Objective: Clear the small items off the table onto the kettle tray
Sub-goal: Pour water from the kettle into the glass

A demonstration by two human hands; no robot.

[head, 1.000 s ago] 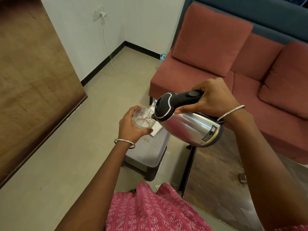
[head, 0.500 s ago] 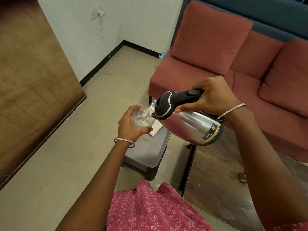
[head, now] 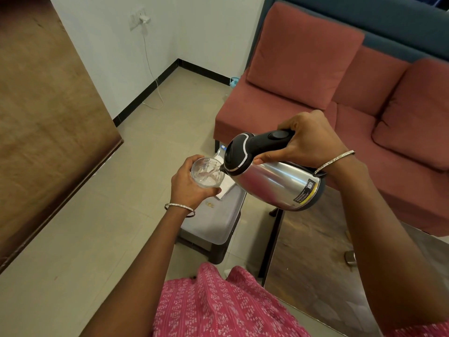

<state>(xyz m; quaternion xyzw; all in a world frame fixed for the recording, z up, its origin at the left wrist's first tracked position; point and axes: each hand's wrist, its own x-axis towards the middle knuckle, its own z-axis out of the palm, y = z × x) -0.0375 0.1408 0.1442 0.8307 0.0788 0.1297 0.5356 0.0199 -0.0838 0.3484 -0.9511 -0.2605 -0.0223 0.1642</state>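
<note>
Right hand (head: 308,139) is clamped around the black handle of the steel kettle (head: 274,183), tipped spout-down, with the spout right at the rim of the clear glass (head: 206,172) — and the left hand (head: 189,188) cups that glass from below. Both hang above a low grey stool (head: 213,222). On the brown table (head: 311,251), lower right, lies a small metal item (head: 350,257).

The kettle (head: 274,183) at the right hand (head: 308,139) is finished in polished silver, with lid and handle in black. The glass (head: 206,172) at the left hand (head: 192,188) is clear. Behind the hands, the sofa (head: 303,57) cushions are coloured brick red. Below the hands, a stool (head: 213,222) is topped in grey, and the garment (head: 218,305) is patterned pink with white flecks.
</note>
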